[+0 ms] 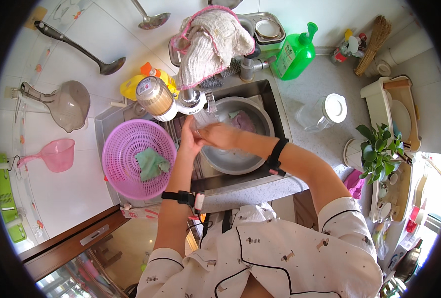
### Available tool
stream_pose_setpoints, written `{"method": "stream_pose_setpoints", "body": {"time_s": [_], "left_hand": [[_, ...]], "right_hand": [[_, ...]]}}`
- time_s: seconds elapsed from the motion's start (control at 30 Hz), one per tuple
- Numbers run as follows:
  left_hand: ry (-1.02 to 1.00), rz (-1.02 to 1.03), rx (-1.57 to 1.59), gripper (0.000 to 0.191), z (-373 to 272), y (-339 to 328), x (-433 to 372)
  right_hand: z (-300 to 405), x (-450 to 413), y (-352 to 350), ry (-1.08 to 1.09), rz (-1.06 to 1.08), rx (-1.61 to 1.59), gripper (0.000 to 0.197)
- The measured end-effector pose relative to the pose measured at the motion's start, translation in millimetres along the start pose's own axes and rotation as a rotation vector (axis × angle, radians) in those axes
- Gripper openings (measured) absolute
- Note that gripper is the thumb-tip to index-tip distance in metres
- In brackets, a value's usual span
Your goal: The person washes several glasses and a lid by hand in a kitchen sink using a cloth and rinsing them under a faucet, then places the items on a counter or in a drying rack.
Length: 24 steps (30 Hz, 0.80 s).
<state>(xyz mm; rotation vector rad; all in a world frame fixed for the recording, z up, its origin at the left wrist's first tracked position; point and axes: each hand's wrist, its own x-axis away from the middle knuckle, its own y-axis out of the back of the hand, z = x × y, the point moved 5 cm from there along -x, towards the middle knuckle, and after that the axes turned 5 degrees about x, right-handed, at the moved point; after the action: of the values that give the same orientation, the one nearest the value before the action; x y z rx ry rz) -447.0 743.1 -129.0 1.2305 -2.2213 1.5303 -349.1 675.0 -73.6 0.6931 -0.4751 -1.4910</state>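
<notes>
Both hands meet under the faucet's white AUX filter [188, 108], over the left rim of a round metal basin [260, 156] in the sink. My left hand [190, 138] appears closed around a small clear object [196, 128], mostly hidden by the fingers. Against it lies my right hand [218, 135], blurred, so its grip is unclear. Water seems to run from the spout just above. A purple and green cloth [243, 121] lies in the basin. Left of the hands, a purple plastic colander [110, 160] holds a green cloth [149, 164].
A striped towel [216, 44] drapes over the faucet. Behind the sink stand a green pump bottle [295, 56] and a yellow bottle [131, 87]. On the right counter are a clear pitcher with white lid [321, 111] and a potted plant [377, 152]. Ladles [112, 67] hang left.
</notes>
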Motion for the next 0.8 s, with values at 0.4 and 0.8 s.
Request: {"method": "stream_pose_setpoints", "body": {"time_s": [0.4,0.8], "left_hand": [[0.067,-0.029,-0.102,0.047,-2,2,-1],[0.245,0.592,0.12,0.051,-8,-8,-1]], "right_hand": [[-15,8,-1,0.115,0.071,0.04,0.029],[-12,-3,10,-0.396,-0.203,-1.066,0.03]]}}
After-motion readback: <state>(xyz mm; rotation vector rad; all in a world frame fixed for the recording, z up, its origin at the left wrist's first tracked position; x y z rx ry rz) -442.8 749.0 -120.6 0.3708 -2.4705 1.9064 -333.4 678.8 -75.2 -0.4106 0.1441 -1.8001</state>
